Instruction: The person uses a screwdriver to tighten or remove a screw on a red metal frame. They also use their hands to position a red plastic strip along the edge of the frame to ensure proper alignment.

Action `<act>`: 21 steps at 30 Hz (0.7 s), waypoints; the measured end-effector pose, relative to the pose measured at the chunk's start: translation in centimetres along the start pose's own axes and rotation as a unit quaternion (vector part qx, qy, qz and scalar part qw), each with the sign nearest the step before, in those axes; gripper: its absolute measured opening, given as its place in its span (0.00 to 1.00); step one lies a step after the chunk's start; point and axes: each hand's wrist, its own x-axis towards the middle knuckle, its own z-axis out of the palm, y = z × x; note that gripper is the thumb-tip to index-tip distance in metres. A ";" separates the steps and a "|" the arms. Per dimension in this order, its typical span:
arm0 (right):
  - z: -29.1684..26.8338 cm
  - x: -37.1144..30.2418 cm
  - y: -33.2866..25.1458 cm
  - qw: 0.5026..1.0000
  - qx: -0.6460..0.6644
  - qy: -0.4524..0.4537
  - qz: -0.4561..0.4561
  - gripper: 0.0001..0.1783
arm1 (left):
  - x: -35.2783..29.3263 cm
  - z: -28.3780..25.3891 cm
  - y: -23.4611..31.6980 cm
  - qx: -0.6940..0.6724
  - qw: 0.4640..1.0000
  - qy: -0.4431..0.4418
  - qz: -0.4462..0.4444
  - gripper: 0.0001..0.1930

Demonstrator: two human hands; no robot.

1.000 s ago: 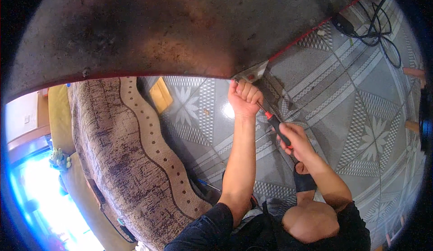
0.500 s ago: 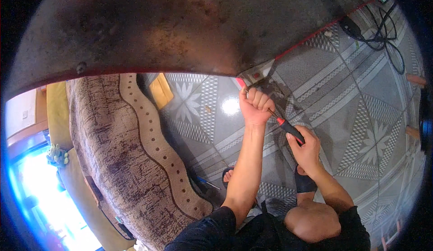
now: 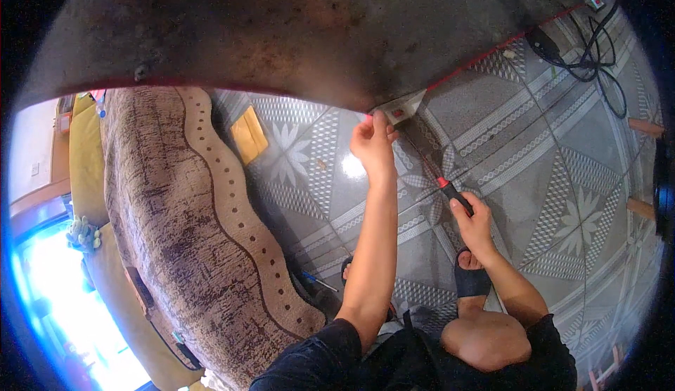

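Observation:
In my right hand (image 3: 475,228) is a screwdriver (image 3: 457,195) with a black and red handle, its long thin shaft slanting up and left. The shaft's far end comes close to a whitish metal corner piece (image 3: 406,110) with a small red patch. This piece sits at the corner of a large dark board (image 3: 281,32) with a red edge. My left hand (image 3: 375,143) is at the same corner, thumb and fingers pinched together by the red edge. What those fingers hold, if anything, is hidden. Whether the screwdriver's tip touches the corner piece, I cannot tell.
A brown patterned cover (image 3: 176,201) drapes over furniture on the left. A yellow-brown flat piece (image 3: 249,135) lies on the grey tiled floor (image 3: 506,159). Black cables (image 3: 594,60) lie at the far right. A thin blue-ended tool (image 3: 320,281) is by the cover.
My left hand has left the screwdriver's shaft and moved up and left to the board's corner. My right hand still grips the handle, slightly lower in view. More of the shaft shows.

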 end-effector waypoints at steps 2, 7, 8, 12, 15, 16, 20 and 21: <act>-0.1 0.1 0.4 1.000 -0.015 0.016 -0.003 0.14 | 0.2 -0.1 -0.5 -0.025 1.000 0.004 0.007 0.11; -0.2 0.0 1.3 0.998 -0.038 0.034 -0.021 0.15 | 0.1 0.6 -0.9 -0.114 0.993 0.033 0.005 0.10; -0.3 -0.1 1.2 0.998 -0.038 0.034 -0.020 0.15 | 0.1 0.9 -0.8 -0.087 0.996 0.036 0.001 0.09; -0.5 -0.3 0.8 0.994 -0.094 0.039 -0.030 0.15 | -0.8 3.3 -0.1 0.038 0.996 0.086 -0.006 0.10; 0.7 0.0 1.6 0.972 -0.172 0.053 -0.151 0.15 | 1.1 2.6 -1.8 0.251 0.941 0.188 0.127 0.13; -0.2 0.2 2.6 0.938 -0.239 0.077 -0.240 0.16 | 0.0 4.1 -1.5 0.315 0.910 0.216 0.162 0.14; -0.4 0.4 3.2 0.914 -0.298 0.029 -0.275 0.18 | -0.5 4.5 -0.1 0.310 0.917 0.216 0.127 0.13; -0.1 0.3 3.2 0.900 -0.322 0.023 -0.292 0.18 | -0.5 4.4 0.0 0.306 0.918 0.220 0.126 0.13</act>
